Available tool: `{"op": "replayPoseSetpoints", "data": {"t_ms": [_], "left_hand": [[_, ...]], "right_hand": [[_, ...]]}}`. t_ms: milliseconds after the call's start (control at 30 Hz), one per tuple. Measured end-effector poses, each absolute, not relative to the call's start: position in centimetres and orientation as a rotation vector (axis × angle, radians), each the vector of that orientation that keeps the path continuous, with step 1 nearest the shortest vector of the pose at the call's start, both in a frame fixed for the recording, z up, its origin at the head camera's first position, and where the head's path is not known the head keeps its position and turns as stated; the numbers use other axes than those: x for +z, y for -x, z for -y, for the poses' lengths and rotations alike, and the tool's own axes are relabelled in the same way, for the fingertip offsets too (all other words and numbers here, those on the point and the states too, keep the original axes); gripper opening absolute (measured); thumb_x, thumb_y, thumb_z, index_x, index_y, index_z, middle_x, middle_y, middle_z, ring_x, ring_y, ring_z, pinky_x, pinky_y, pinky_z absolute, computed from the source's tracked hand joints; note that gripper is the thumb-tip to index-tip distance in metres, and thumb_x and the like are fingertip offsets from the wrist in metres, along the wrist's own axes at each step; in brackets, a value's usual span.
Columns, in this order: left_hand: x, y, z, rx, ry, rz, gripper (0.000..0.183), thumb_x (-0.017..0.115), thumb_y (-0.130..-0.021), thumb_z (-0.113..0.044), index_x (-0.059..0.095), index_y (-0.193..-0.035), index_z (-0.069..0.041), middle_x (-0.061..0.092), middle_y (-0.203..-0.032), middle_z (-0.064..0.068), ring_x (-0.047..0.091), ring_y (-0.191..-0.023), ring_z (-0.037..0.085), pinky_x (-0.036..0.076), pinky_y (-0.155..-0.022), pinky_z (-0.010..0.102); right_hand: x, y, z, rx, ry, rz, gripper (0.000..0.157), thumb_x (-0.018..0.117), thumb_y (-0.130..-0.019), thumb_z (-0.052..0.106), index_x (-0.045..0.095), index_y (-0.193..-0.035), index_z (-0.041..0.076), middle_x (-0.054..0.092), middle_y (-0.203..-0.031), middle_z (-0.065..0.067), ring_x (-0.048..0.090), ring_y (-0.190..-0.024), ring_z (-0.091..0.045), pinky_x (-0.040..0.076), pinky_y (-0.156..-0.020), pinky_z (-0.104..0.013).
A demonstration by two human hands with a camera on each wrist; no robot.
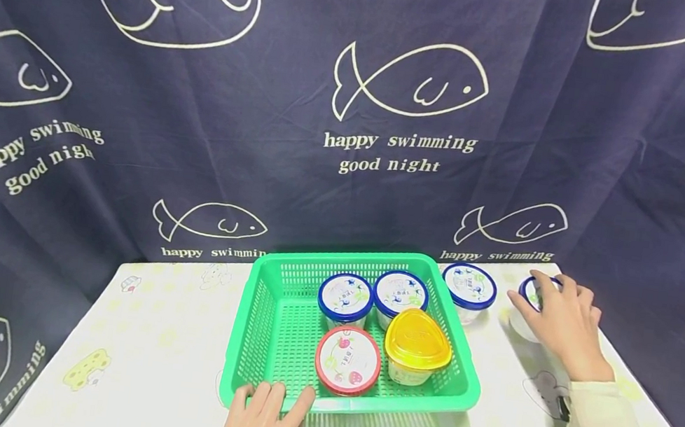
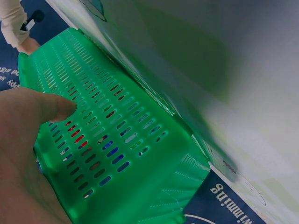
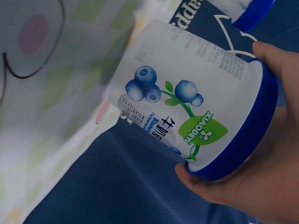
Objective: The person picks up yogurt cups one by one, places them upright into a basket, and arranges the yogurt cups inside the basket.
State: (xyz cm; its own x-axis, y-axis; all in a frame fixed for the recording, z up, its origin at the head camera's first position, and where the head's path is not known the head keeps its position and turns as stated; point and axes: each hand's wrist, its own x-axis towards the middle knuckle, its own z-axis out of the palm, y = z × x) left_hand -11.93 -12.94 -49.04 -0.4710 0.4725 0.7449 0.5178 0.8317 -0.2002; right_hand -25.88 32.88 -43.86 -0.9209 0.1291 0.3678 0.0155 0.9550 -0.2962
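At the right of the head view, my right hand (image 1: 572, 328) grips a blue-lidded tub (image 3: 187, 102) by its lid, thumb and fingers on opposite sides. Blueberries and a green label are printed on its white wall. My left hand (image 1: 261, 424) holds the near rim of a green plastic basket (image 1: 344, 256), fingers hooked over it and thumb (image 2: 58, 107) on the slotted outer wall. Inside the basket stand two blue-lidded tubs, a red-lidded tub (image 1: 348, 361) with strawberries on its lid, and a tub with a yellow, rounded-triangle lid (image 1: 419, 340).
Another blue-lidded tub (image 1: 469, 286) stands on the table just right of the basket, between it and my right hand. A pale patterned cloth (image 1: 143, 346) covers the table. Behind hangs a dark blue curtain (image 1: 295, 187) with fish drawings.
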Motion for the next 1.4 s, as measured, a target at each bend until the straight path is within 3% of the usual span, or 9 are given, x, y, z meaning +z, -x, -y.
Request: {"op": "replayPoseSetpoints", "data": {"t_ms": [600,900,1400], "left_hand": [[-48.7,11.7,13.1,-0.058,0.719,2.214,0.038,0.023,-0.087,-0.026,0.057,-0.103,-0.021,0.039,-0.069,0.005,0.037,-0.062,0.024,0.035,-0.061,0.046],[-48.7,11.8,13.0,-0.052,0.721,2.168,0.035,0.026,-0.086,-0.025,0.058,-0.102,-0.02,0.038,-0.066,0.005,0.038,-0.06,0.025,0.035,-0.059,0.046],[-48.6,11.7,13.1,-0.056,0.725,2.218,0.037,0.025,-0.087,-0.026,0.057,-0.105,-0.02,0.041,-0.07,0.006,0.04,-0.062,0.025,0.036,-0.06,0.047]], "right_hand": [[-40.0,24.0,-30.5,0.398,0.051,2.644,0.066,0.05,-0.079,0.059,0.043,-0.132,0.021,0.034,-0.127,-0.031,0.027,-0.105,-0.055,0.021,-0.067,-0.062],[-38.0,22.7,-28.7,0.377,-0.074,2.534,0.059,0.061,-0.076,0.051,0.05,-0.125,0.02,0.041,-0.124,-0.023,0.031,-0.103,-0.05,0.024,-0.066,-0.059],[-34.6,19.3,-24.5,0.359,-0.235,2.462,0.062,0.069,-0.07,0.043,0.05,-0.127,0.027,0.042,-0.126,-0.021,0.033,-0.109,-0.047,0.025,-0.073,-0.063]]}}
